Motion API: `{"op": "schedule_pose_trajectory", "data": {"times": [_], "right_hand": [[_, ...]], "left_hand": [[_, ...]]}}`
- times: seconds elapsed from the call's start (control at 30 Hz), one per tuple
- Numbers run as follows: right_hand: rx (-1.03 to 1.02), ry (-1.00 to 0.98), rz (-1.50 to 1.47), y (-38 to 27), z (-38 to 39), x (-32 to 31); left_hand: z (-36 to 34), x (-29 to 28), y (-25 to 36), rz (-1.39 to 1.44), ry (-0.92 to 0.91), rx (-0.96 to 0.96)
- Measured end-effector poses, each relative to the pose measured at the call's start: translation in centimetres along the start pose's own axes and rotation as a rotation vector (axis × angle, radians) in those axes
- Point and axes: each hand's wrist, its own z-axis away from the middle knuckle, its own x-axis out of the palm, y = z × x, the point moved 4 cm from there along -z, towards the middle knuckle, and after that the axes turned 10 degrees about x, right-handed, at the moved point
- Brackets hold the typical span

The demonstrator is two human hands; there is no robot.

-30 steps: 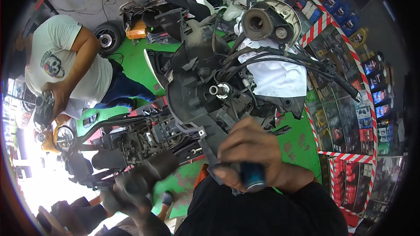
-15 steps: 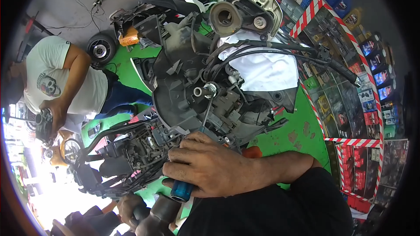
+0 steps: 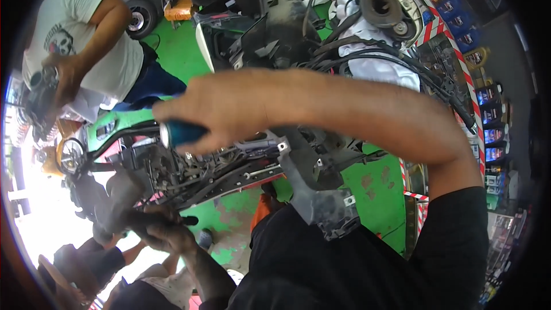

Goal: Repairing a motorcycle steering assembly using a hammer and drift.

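My right hand, blurred by motion, is closed round the blue handle of a screwdriver. The handle's butt points left and its shaft is hidden. This arm stretches across the partly stripped motorcycle, covering much of its middle. At the lower left, in shadow, my left hand grips a dark curved duct-like part beside the motorcycle's frame. A dark plastic panel with metal clips hangs off the near side, close to my body.
A person in a white shirt at the left holds a metal part. Other people sit at the lower left. The headlight-like round housing and white cloth lie at the far right. Glass cases edged with striped tape line the right.
My right hand has swung left and up with the screwdriver, away from the steering stem. My left hand and the duct-like part have come further into view. The whole view has shifted.
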Motion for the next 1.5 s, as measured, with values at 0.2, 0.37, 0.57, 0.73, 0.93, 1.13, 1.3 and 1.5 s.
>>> {"op": "schedule_pose_trajectory", "data": {"times": [0.2,0.37,0.57,0.73,0.93,1.13,1.3,1.5], "right_hand": [[0.081,-0.057,0.027,1.1,-3.8,2.1],[0.113,-0.089,0.040,1.7,-5.1,4.1],[0.163,-0.055,0.071,1.8,-5.3,5.0],[0.140,-0.001,0.047,2.0,-5.4,5.3],[0.138,0.014,0.076,2.1,-5.4,5.8],[0.102,0.010,0.122,2.0,-5.1,6.4],[0.094,-0.011,0.120,1.7,-4.9,6.4],[0.076,-0.067,0.046,0.8,-4.9,5.8]], "left_hand": [[-0.2,4.5,-0.6,-0.118,-0.016,-0.003],[-0.6,4.1,-1.5,-0.125,-0.013,-0.090],[-0.7,2.6,-2.6,-0.087,0.025,-0.144],[-0.9,1.9,-3.1,-0.073,0.046,-0.198],[-0.9,2.1,-3.0,-0.104,0.052,-0.150],[-0.1,2.3,-2.8,-0.079,0.046,-0.152],[0.1,2.0,-2.0,-0.098,-0.011,-0.217],[-0.5,1.7,-0.6,-0.164,-0.057,-0.207]]}}
